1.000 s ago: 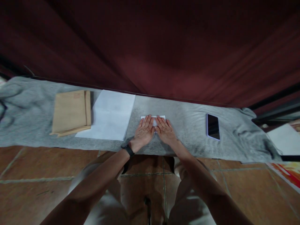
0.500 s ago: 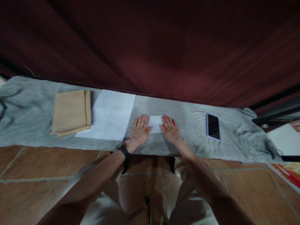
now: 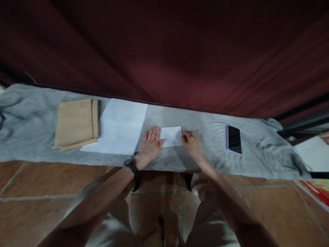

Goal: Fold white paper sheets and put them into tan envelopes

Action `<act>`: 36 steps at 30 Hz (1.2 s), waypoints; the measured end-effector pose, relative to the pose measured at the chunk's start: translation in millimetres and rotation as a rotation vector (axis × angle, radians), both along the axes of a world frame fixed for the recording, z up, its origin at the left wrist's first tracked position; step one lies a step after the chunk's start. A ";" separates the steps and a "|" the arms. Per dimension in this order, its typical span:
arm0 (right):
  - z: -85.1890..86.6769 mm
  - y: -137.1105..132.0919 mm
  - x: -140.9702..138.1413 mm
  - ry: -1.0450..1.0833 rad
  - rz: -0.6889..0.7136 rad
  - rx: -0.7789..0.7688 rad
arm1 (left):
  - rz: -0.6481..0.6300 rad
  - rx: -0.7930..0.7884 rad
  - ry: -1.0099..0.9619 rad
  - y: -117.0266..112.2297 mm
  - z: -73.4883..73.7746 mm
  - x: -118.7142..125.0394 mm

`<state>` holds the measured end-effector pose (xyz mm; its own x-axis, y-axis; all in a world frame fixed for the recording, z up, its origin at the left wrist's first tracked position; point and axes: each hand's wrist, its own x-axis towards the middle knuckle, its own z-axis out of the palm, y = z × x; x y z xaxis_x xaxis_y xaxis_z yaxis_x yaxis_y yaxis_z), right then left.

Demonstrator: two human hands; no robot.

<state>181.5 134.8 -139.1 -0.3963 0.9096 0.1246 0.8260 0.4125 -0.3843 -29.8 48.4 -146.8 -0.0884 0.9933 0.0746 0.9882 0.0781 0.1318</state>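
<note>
A small folded white paper [image 3: 170, 136] lies flat on the grey cloth in front of me. My left hand [image 3: 151, 141] rests flat over its left end, fingers stretched out and pointing away from me. At the right end, my right hand [image 3: 191, 141] has its fingers curled in, with thumb and fingertips pinching the paper's right edge. Larger white sheets [image 3: 120, 127] lie just left of my left hand, apart from the folded piece.
Brown paper envelopes [image 3: 74, 123] are stacked at the left, partly over the white sheets. A phone [image 3: 234, 139] lies on the grey cloth [image 3: 262, 151] to the right. Behind the narrow bench hangs a dark red curtain [image 3: 164, 68]. Tiled floor [image 3: 25, 206] shows below.
My right hand has gone from lying flat on the folded paper to pinching its right edge, uncovering more of it. My left hand stays flat, shifted very slightly left.
</note>
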 end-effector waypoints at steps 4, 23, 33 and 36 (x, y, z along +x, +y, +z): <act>4.8 0.9 -7.3 0.040 -0.074 -0.150 | 0.003 0.006 0.006 1.1 0.8 2.0; 40.9 0.1 -12.9 1.035 0.065 -0.724 | -0.027 0.271 -0.648 12.0 45.5 27.3; 13.8 -2.4 -21.7 0.973 0.025 -0.810 | 0.328 0.274 -1.909 19.1 47.7 40.9; 12.4 3.4 -17.2 0.932 0.003 -0.780 | 0.319 0.295 -1.843 19.6 43.6 29.7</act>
